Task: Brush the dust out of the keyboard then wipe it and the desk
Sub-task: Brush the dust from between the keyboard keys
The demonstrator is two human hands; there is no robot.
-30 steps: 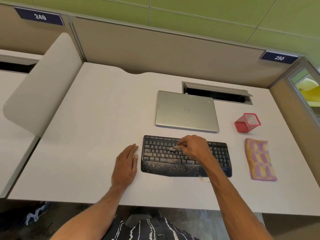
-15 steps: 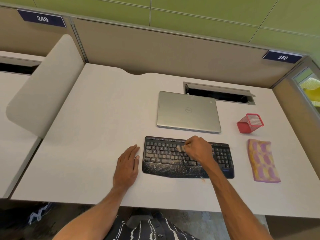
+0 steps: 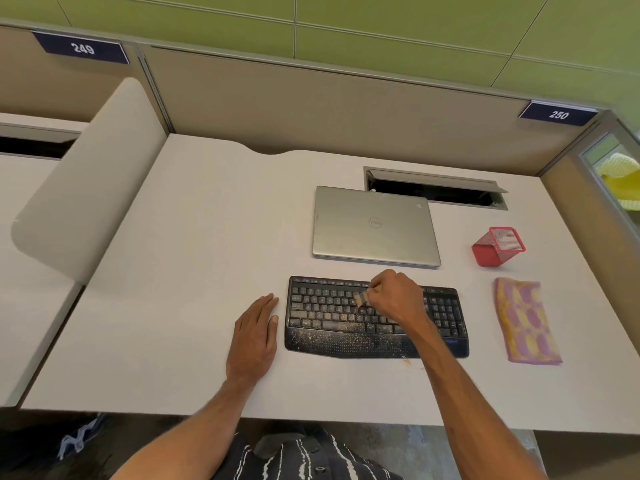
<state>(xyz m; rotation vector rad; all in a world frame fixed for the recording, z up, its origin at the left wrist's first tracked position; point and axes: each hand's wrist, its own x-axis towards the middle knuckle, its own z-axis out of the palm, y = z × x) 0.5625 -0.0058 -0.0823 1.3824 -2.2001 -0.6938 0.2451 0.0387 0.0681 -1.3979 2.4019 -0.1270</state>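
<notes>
Seemingly light and soft-tipped, the brush (image 3: pixel 362 299) sits gripped short in the curled right hand (image 3: pixel 394 296) over the stiff keyboard (image 3: pixel 325 318); the left hand (image 3: pixel 254 336) lies flat, fingers straight.

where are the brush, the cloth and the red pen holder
brush (image 3: pixel 362 299), head view, on its pale bristle end
cloth (image 3: pixel 526 320), head view, on the middle of its patterned top face
red pen holder (image 3: pixel 490 252), head view, on its red side wall
</notes>
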